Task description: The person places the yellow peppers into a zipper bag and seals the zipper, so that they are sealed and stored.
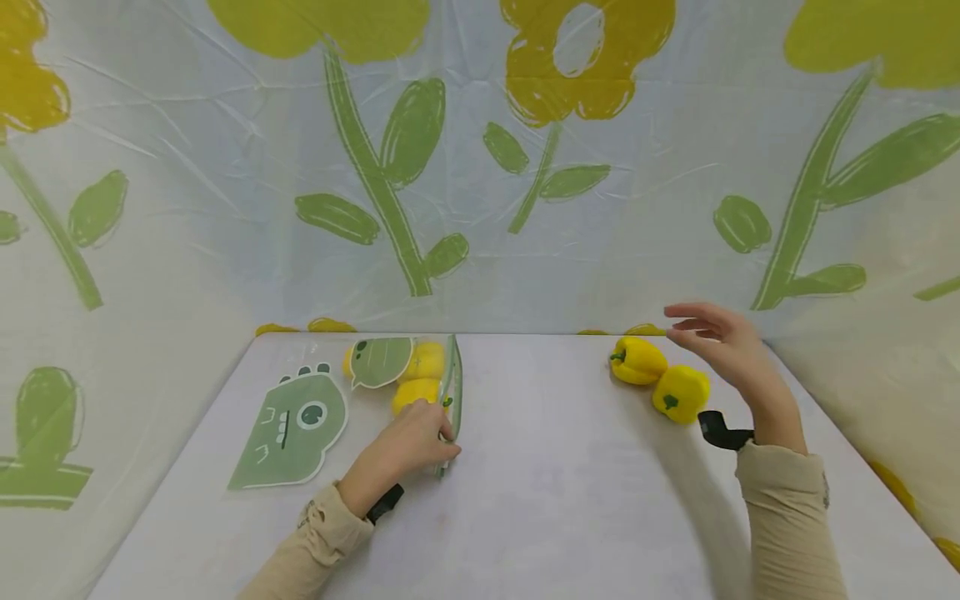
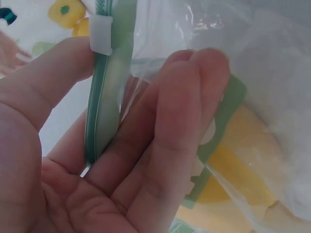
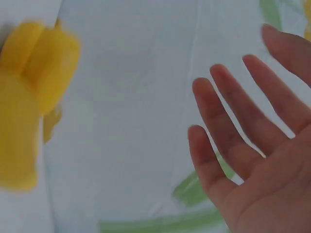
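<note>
A clear zip bag with a green monster print (image 1: 303, 427) lies on the left of the table with several yellow items (image 1: 426, 360) inside. My left hand (image 1: 408, 442) grips its green-edged opening; in the left wrist view the thumb lies by the white slider (image 2: 101, 35) and the other fingers (image 2: 180, 107) are curled at the bag's clear side. Two yellow bell peppers (image 1: 639, 360) (image 1: 681, 394) touch each other on the right. Beside and above them my right hand (image 1: 731, 354) is raised, empty, its fingers (image 3: 233, 121) spread and relaxed.
The white table (image 1: 555, 500) meets a hanging cloth (image 1: 480, 275) with printed yellow flowers and green stems at its back edge. More of this cloth stands along both sides.
</note>
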`<state>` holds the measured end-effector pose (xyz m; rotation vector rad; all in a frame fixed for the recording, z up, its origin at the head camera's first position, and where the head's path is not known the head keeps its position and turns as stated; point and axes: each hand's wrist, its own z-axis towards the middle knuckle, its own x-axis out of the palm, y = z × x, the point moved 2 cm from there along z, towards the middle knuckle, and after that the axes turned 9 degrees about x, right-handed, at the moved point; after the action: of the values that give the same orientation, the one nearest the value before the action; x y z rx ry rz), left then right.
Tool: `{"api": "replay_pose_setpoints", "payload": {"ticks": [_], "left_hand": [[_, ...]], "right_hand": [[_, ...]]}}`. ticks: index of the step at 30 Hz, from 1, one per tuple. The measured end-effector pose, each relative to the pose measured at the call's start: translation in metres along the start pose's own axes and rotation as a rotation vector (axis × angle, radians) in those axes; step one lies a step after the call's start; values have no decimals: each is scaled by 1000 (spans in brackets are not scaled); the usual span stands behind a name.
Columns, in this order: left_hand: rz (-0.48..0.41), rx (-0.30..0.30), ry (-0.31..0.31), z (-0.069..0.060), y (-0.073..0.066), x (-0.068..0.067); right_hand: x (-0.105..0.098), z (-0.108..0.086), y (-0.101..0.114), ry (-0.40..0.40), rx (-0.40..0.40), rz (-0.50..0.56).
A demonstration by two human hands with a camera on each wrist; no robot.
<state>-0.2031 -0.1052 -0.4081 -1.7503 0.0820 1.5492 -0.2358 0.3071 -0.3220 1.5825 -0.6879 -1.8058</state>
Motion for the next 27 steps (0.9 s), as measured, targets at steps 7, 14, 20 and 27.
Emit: {"api": "replay_pose_setpoints", "payload": {"ticks": [7,14,20,27], "left_hand": [[1,1,1,-1,2,2],[9,5,-8,0,2,2],[12,9,-13,0,1,2],[10,3,-10,0,1,1]], "right_hand": [[-6,-11,-49,87,225,-267],[16,-14,-46,215,541,-357],[39,-11,-47,138,565,-437],[46,-10,-58,97,618,-409]]}}
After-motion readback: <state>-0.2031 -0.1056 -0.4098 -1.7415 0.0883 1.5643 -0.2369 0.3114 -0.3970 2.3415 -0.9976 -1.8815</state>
